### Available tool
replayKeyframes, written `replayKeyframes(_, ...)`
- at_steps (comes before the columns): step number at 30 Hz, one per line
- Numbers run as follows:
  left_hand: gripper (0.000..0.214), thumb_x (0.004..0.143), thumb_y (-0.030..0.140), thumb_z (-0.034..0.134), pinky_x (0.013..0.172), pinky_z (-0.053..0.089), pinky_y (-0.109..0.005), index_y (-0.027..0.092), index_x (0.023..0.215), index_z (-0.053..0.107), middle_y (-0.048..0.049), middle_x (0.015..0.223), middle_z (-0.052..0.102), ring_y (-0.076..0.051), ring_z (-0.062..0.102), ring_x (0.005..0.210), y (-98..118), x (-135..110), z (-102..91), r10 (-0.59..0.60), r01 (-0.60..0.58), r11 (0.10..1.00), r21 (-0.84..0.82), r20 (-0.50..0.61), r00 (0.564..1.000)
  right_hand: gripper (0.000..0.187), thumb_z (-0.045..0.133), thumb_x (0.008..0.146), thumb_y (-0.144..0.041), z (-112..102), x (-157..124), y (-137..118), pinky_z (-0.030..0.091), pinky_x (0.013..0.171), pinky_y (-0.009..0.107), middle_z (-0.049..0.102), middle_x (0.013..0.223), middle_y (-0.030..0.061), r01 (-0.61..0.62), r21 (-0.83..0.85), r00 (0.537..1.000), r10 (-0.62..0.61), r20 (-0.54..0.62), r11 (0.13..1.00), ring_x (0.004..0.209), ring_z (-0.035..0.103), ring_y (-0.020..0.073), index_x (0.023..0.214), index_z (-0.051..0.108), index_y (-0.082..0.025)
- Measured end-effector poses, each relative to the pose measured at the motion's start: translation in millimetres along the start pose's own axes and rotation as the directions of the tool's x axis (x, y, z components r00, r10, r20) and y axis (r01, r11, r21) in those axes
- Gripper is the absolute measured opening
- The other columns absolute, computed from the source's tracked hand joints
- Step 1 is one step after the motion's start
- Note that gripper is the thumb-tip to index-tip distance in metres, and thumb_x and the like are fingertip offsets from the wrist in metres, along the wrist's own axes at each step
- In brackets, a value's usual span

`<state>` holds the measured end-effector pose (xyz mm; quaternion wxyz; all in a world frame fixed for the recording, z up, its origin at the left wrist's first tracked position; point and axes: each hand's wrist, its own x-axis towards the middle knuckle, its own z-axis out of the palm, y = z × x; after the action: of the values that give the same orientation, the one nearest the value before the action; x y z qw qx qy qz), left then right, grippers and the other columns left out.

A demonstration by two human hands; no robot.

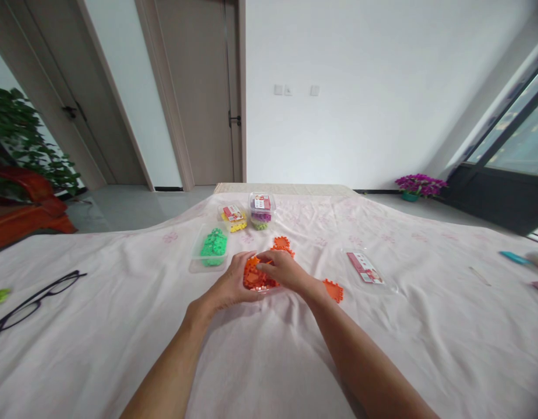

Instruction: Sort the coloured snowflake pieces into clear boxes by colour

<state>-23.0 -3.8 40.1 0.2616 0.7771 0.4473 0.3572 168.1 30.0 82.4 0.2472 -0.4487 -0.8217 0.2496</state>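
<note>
My left hand [236, 281] is curled round the left side of a clear plastic box [269, 290] filled with orange toothed pieces [254, 276]. Over the box's right part, my right hand [286, 269] has its fingers bent down and closed on an orange piece among the others; its fingertips are partly hidden. Behind the box lie loose orange pieces [282, 242] on the cloth. Another orange piece [333, 290] sits by my right forearm. The clear lid [368, 269], with a red and white label, rests to the right.
A clear tub [194, 260] of green pieces stands left of my hands. Behind it are a box of yellow pieces [238, 226] and a box of purple and green pieces [262, 217]. Black glasses [37, 299] lie far left on the pale bedsheet [120, 326].
</note>
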Motion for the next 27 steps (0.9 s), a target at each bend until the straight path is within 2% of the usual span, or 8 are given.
replayKeyframes(5, 0.086, 0.065, 0.048, 0.081, 0.116, 0.033, -0.044, 0.027, 0.138, 0.040, -0.0102, 0.140, 0.040, -0.027, 0.039, 0.136, 4, -1, -2.5, 0.017, -0.017, 1.000, -0.005, 0.019, 1.000, 0.023, 0.053, 0.085, -0.018, -8, -2, -1, 0.042, 0.072, 0.024, 0.074, 0.090, 0.0035, 0.001, -0.030, 1.000, -0.001, -0.025, 1.000, 0.080, 0.064, 0.0146, 0.095, 0.074, -0.018)
replayKeyframes(8, 0.081, 0.065, 0.055, 0.080, 0.115, 0.035, -0.045, 0.028, 0.133, 0.046, -0.0102, 0.142, 0.037, -0.029, 0.039, 0.137, 7, -2, -3.8, -0.047, 0.048, 0.999, -0.003, 0.035, 0.998, 0.024, 0.051, 0.085, -0.019, -21, -5, -1, 0.042, 0.070, 0.023, 0.074, 0.087, 0.0021, 0.003, -0.026, 1.000, -0.003, -0.007, 1.000, 0.077, 0.064, 0.0140, 0.092, 0.075, -0.019)
replayKeyframes(13, 0.057, 0.064, 0.060, 0.078, 0.114, 0.037, -0.044, 0.026, 0.108, 0.065, -0.0086, 0.147, 0.030, -0.032, 0.038, 0.138, 11, -3, -5.4, -0.149, 0.150, 0.989, -0.001, 0.097, 0.984, 0.025, 0.060, 0.082, -0.027, -59, -16, 11, 0.043, 0.069, 0.025, 0.073, 0.089, 0.0027, -0.152, -0.115, 0.988, 0.155, 0.018, 0.982, 0.077, 0.064, 0.0155, 0.101, 0.074, -0.020)
replayKeyframes(16, 0.055, 0.062, 0.063, 0.078, 0.116, 0.034, -0.045, 0.024, 0.100, 0.066, -0.0095, 0.146, 0.030, -0.032, 0.033, 0.141, 11, -2, -6.2, -0.172, 0.170, 0.985, 0.024, 0.106, 0.979, 0.031, 0.066, 0.078, -0.031, -85, -26, 28, 0.044, 0.069, 0.025, 0.073, 0.094, 0.0035, -0.302, -0.206, 0.949, 0.315, 0.032, 0.931, 0.081, 0.065, 0.0168, 0.107, 0.073, -0.022)
replayKeyframes(20, 0.059, 0.062, 0.065, 0.076, 0.116, 0.034, -0.045, 0.024, 0.103, 0.065, -0.0103, 0.148, 0.029, -0.032, 0.034, 0.140, 10, -1, -6.0, -0.168, 0.164, 0.985, 0.049, 0.103, 0.980, 0.038, 0.073, 0.070, -0.034, -107, -41, 55, 0.045, 0.074, 0.028, 0.072, 0.103, 0.0044, -0.455, -0.371, 0.866, 0.499, 0.026, 0.809, 0.088, 0.066, 0.0200, 0.107, 0.072, -0.024)
replayKeyframes(24, 0.065, 0.063, 0.062, 0.077, 0.115, 0.036, -0.043, 0.025, 0.113, 0.063, -0.0104, 0.148, 0.029, -0.032, 0.035, 0.140, 8, -1, -4.7, -0.160, 0.153, 0.986, 0.073, 0.099, 0.982, 0.044, 0.081, 0.061, -0.039, -112, -54, 72, 0.046, 0.079, 0.033, 0.069, 0.107, 0.0040, -0.482, -0.484, 0.800, 0.592, 0.096, 0.730, 0.096, 0.064, 0.0254, 0.103, 0.072, -0.029)
replayKeyframes(27, 0.067, 0.062, 0.058, 0.079, 0.115, 0.035, -0.045, 0.025, 0.117, 0.063, -0.0105, 0.149, 0.029, -0.033, 0.034, 0.141, 4, -1, -3.9, -0.150, 0.144, 0.987, 0.067, 0.094, 0.984, 0.047, 0.084, 0.055, -0.040, -102, -66, 76, 0.046, 0.077, 0.034, 0.068, 0.104, 0.0034, -0.434, -0.490, 0.787, 0.583, 0.202, 0.756, 0.095, 0.064, 0.0258, 0.099, 0.071, -0.028)
